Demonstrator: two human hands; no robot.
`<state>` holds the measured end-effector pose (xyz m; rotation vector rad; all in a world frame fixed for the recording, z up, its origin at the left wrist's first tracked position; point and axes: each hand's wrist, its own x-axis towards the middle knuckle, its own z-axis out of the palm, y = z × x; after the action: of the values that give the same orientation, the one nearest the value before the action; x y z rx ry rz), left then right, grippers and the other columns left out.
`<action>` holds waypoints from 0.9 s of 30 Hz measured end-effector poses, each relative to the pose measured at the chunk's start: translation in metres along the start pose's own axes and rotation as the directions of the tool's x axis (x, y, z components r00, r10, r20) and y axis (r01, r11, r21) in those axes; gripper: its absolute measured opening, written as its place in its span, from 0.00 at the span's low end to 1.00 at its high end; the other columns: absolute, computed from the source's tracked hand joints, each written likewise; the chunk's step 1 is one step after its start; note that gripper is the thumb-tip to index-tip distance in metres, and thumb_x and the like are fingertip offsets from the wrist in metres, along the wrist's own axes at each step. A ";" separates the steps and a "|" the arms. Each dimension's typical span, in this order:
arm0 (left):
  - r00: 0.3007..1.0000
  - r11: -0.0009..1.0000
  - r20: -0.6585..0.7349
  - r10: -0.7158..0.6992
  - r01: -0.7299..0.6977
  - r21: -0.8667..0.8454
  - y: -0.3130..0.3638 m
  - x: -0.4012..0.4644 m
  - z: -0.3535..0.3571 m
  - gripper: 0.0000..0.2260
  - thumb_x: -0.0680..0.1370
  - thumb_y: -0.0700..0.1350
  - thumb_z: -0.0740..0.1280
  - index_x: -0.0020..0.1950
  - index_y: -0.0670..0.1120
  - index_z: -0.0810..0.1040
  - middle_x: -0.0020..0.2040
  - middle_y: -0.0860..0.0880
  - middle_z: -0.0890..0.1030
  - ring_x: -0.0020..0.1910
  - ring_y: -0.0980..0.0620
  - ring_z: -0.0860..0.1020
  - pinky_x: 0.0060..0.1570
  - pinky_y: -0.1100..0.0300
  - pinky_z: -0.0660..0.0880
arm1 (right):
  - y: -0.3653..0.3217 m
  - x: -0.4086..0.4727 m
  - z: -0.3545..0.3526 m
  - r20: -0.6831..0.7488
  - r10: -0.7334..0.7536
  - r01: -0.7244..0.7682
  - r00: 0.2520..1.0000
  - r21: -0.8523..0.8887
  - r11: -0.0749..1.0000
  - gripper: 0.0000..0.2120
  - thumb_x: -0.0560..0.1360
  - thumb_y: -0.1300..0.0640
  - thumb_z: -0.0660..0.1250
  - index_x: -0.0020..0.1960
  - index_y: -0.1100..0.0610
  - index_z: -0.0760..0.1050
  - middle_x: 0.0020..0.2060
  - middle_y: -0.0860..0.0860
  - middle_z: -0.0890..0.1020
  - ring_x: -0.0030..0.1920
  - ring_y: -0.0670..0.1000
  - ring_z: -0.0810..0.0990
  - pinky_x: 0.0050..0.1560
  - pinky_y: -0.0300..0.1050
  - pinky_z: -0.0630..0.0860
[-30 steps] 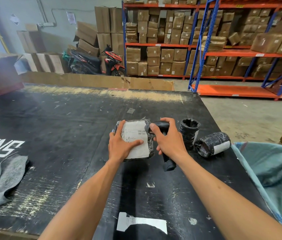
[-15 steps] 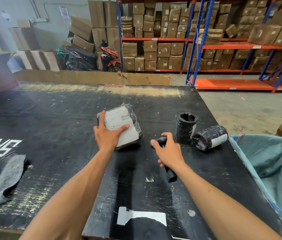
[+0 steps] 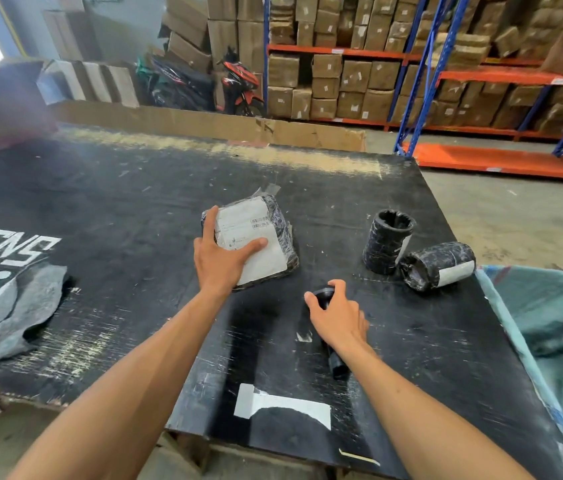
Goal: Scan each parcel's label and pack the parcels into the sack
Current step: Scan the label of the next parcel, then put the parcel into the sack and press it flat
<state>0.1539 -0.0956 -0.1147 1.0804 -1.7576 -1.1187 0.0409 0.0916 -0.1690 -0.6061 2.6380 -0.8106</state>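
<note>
A flat parcel (image 3: pixel 266 237) in black wrap with a white label lies on the black table (image 3: pixel 117 216). My left hand (image 3: pixel 219 259) grips its near left corner, thumb on the label. My right hand (image 3: pixel 339 315) holds the black handheld scanner (image 3: pixel 337 363) low over the table, nearer to me than the parcel, its handle pointing back at me. Two cylindrical parcels sit to the right: one upright (image 3: pixel 387 245), one on its side (image 3: pixel 437 265) with a white label. The teal sack (image 3: pixel 550 317) hangs open at the table's right edge.
A grey cloth (image 3: pixel 10 317) lies at the table's left near white lettering. A torn white label (image 3: pixel 283 407) sticks to the near table edge. Behind the table are cardboard sheets, parked motorbikes (image 3: pixel 204 81) and orange-blue racks (image 3: pixel 446 74) full of boxes.
My right hand has drawn the scanner away from the flat parcel's label, back toward me. My left hand keeps its hold on the parcel, which has shifted slightly left.
</note>
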 end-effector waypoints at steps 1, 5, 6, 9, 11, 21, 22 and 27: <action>1.000 1.000 0.000 -0.004 0.004 -0.004 0.002 -0.001 0.002 0.46 0.59 0.66 0.81 0.73 0.70 0.62 0.62 0.50 0.75 0.58 0.50 0.76 0.60 0.52 0.75 | -0.002 -0.001 -0.004 0.014 -0.004 0.005 1.000 -0.033 0.999 0.31 0.81 0.33 0.61 0.76 0.49 0.60 0.63 0.59 0.82 0.63 0.65 0.79 0.61 0.56 0.72; 1.000 0.999 0.011 -0.006 0.006 -0.039 0.013 -0.003 0.015 0.47 0.59 0.66 0.81 0.73 0.70 0.61 0.64 0.52 0.75 0.60 0.51 0.76 0.65 0.49 0.75 | -0.002 0.001 -0.022 -0.012 -0.039 0.038 0.999 -0.035 0.999 0.41 0.79 0.28 0.60 0.83 0.49 0.52 0.69 0.60 0.78 0.70 0.64 0.75 0.67 0.59 0.69; 1.000 0.998 0.023 0.003 -0.002 -0.055 0.018 -0.004 0.020 0.47 0.59 0.66 0.81 0.73 0.71 0.61 0.64 0.54 0.75 0.61 0.52 0.76 0.65 0.48 0.75 | 0.000 0.005 -0.031 -0.047 -0.065 0.067 0.997 0.042 0.997 0.41 0.79 0.28 0.60 0.83 0.49 0.52 0.71 0.59 0.75 0.72 0.63 0.73 0.69 0.59 0.68; 0.994 0.991 0.101 0.052 -0.039 -0.125 0.034 -0.009 0.043 0.45 0.58 0.65 0.82 0.70 0.73 0.64 0.63 0.59 0.78 0.61 0.54 0.79 0.62 0.48 0.78 | 0.008 0.020 -0.067 -0.104 -0.160 0.189 0.982 0.425 0.885 0.38 0.79 0.30 0.64 0.82 0.43 0.55 0.70 0.55 0.75 0.69 0.55 0.76 0.69 0.53 0.72; 0.980 0.980 0.172 0.098 -0.065 -0.189 0.047 -0.019 0.066 0.41 0.59 0.63 0.83 0.67 0.74 0.66 0.61 0.61 0.80 0.60 0.57 0.80 0.60 0.50 0.79 | 0.012 0.030 -0.098 -0.127 -0.207 0.242 0.970 0.572 0.784 0.36 0.80 0.32 0.66 0.82 0.39 0.55 0.66 0.52 0.78 0.60 0.47 0.79 0.58 0.43 0.74; 0.846 0.955 0.494 0.202 -0.058 -0.291 0.124 -0.108 0.232 0.25 0.77 0.74 0.54 0.73 0.73 0.64 0.74 0.63 0.71 0.70 0.55 0.74 0.70 0.48 0.71 | 0.132 0.061 -0.213 -0.227 -0.326 0.397 0.918 0.523 0.754 0.46 0.74 0.43 0.79 0.83 0.33 0.56 0.69 0.24 0.69 0.68 0.27 0.72 0.65 0.29 0.69; 0.815 0.953 0.543 0.203 -0.038 -0.300 0.130 -0.116 0.249 0.25 0.77 0.75 0.52 0.74 0.75 0.61 0.75 0.64 0.70 0.72 0.57 0.71 0.73 0.48 0.68 | 0.153 0.062 -0.223 -0.244 -0.284 0.373 0.927 0.549 0.748 0.46 0.73 0.46 0.81 0.83 0.34 0.58 0.69 0.24 0.70 0.66 0.26 0.73 0.63 0.26 0.70; 0.666 0.979 0.720 0.195 -0.084 -0.186 0.140 -0.166 0.338 0.30 0.79 0.73 0.48 0.80 0.68 0.48 0.78 0.58 0.66 0.76 0.53 0.66 0.76 0.46 0.62 | 0.264 0.066 -0.268 -0.293 -0.075 0.252 0.953 0.634 0.731 0.46 0.71 0.50 0.83 0.82 0.38 0.63 0.66 0.32 0.79 0.62 0.31 0.79 0.65 0.34 0.77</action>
<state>-0.1304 0.1882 -0.1162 0.3775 -2.2739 -1.7012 -0.2056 0.3795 -0.1243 -0.5553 2.2438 -1.8827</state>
